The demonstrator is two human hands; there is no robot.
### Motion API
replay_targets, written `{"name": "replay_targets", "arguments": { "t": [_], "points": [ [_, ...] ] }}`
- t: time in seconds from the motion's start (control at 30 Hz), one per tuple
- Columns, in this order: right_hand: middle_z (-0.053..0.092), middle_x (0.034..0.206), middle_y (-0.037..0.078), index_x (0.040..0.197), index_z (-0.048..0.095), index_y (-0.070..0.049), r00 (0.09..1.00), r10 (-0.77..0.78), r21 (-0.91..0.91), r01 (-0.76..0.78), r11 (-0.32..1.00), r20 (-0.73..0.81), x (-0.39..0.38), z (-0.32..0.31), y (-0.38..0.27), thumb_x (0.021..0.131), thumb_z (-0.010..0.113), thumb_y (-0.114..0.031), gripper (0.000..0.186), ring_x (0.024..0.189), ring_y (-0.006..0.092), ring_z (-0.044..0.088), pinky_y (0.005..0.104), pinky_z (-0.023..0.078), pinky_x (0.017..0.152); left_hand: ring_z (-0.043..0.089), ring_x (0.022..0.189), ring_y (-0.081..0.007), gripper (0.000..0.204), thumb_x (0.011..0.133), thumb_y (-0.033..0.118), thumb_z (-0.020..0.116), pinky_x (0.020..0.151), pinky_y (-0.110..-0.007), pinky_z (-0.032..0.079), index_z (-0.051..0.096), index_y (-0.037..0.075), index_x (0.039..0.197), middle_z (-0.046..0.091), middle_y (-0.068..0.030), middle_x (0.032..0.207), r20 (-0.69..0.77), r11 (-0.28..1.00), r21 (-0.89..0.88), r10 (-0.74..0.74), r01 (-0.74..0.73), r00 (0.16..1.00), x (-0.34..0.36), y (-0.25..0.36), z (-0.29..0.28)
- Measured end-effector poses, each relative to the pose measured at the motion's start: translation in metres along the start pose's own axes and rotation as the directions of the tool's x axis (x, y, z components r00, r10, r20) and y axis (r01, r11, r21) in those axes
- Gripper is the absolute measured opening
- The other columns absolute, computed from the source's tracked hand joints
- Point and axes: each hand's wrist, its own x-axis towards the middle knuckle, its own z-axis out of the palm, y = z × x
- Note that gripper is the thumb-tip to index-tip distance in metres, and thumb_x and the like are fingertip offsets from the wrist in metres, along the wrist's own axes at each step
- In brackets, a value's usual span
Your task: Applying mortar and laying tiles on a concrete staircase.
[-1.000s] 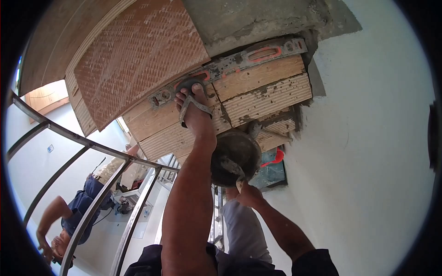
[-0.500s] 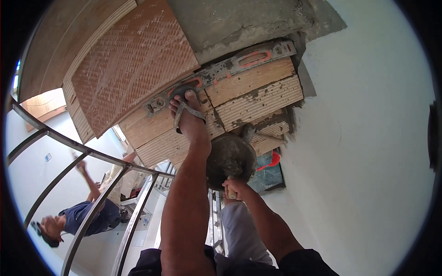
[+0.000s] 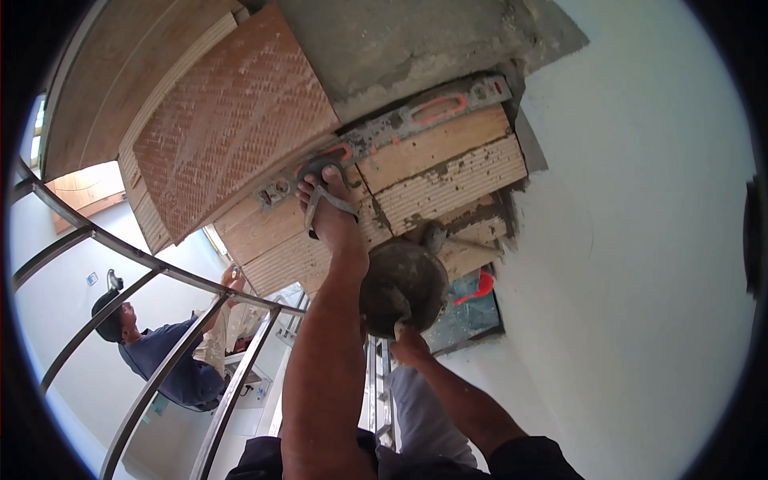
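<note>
My right hand (image 3: 410,347) is closed round the handle of a mortar-coated trowel (image 3: 400,308), whose blade reaches into a round dark bucket (image 3: 440,280). Past the bucket lie ribbed and wood-look tiles (image 3: 448,172), spotted with wet mortar. My left foot (image 3: 330,212), in a flip-flop, rests by a long spirit level (image 3: 384,138) with orange-rimmed openings. A mallet-like tool (image 3: 434,237) lies just beyond the bucket's rim. I cannot see my left hand; my bare left leg covers part of the bucket's left side.
A large reddish-brown tile (image 3: 240,128), back face up, leans over the left part. Metal railing (image 3: 160,268) curves down the left; behind it sits another person (image 3: 176,360) in dark blue. A red scoop-like thing (image 3: 485,284) lies right of the bucket, beside the white wall (image 3: 624,280).
My right hand has dropped slightly nearer to me, and the trowel has turned within the bucket. The person behind the railing has raised their head and lowered an arm.
</note>
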Motion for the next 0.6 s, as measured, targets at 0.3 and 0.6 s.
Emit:
{"name": "replay_targets", "arguments": {
  "t": [0.3, 0.6],
  "points": [
    [0.059, 0.074, 0.001, 0.107, 0.060, -0.008, 0.745, 0.041, 0.745, -0.662, -0.081, 0.666, -0.028, -0.049, -0.007, 0.096, 0.077, -0.017, 0.022, 0.055, 0.0121, 0.058, 0.0281, 0.051, 0.049, 0.018, 0.161, -0.0448, 0.087, 0.113, 0.060, 0.026, 0.134, -0.046, 0.011, 0.027, -0.012, 0.162, 0.023, -0.0322, 0.171, 0.019, 0.998, 0.063, -0.028, 0.027, 0.999, 0.005, -0.003, 0.002],
    [0.055, 0.059, 0.005, 0.078, 0.058, -0.008, 0.672, -0.053, 0.674, -0.737, 0.045, 0.738, 0.034, -0.072, -0.005, 0.097, 0.073, -0.017, 0.025, 0.049, 0.0190, 0.055, 0.0336, 0.047, 0.048, 0.027, 0.157, -0.0489, 0.083, 0.113, 0.056, 0.025, 0.132, -0.049, 0.018, 0.037, -0.014, 0.157, 0.033, -0.0369, 0.165, -0.039, 0.979, 0.201, 0.039, -0.030, 0.998, 0.013, -0.018, 0.012]
  ]
}}
